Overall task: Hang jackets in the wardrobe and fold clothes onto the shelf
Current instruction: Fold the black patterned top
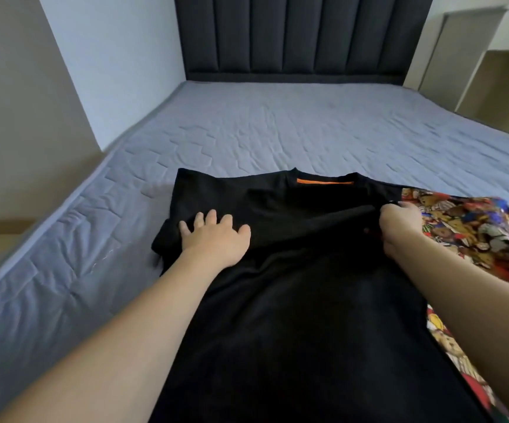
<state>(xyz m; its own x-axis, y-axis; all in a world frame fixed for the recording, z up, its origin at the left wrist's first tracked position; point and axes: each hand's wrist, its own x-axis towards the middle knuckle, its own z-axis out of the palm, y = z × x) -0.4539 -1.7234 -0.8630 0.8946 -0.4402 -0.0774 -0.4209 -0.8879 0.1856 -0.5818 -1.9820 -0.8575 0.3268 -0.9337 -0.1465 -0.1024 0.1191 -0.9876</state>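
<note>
Bed [277,129] with a grey-blue quilted cover filled most of the view, dark padded headboard [292,35] at the far end, pale shelf unit [472,41] off to the far right. Black t-shirt [292,300] lay spread flat on the bed near the person, neck pointing away, orange tag [324,181] showing inside the collar. A patterned multicolour garment [472,227] lay just beside it on the right, partly under the black shirt's edge.

Left hand [216,236] rested flat on the shirt's left shoulder area, fingers spread, grip wide and holding nothing, only pressing the cloth down over the bunched left sleeve. Right hand [399,224] had its grip closed on a pinch of the shirt's right sleeve or shoulder fabric, lifting it a little toward the middle.

Judged step: folding the right side inward, early in the fold; nothing on the shelf yet as far as could be seen.

Risks: the right pinch could drag the patterned garment along, since the two touch at that edge. The left sleeve was already crumpled, so folding over it would likely lock in a lumpy, uneven fold. If the left hand let up, the whole shirt could slide right on the smooth cover and skew the fold line.
</note>
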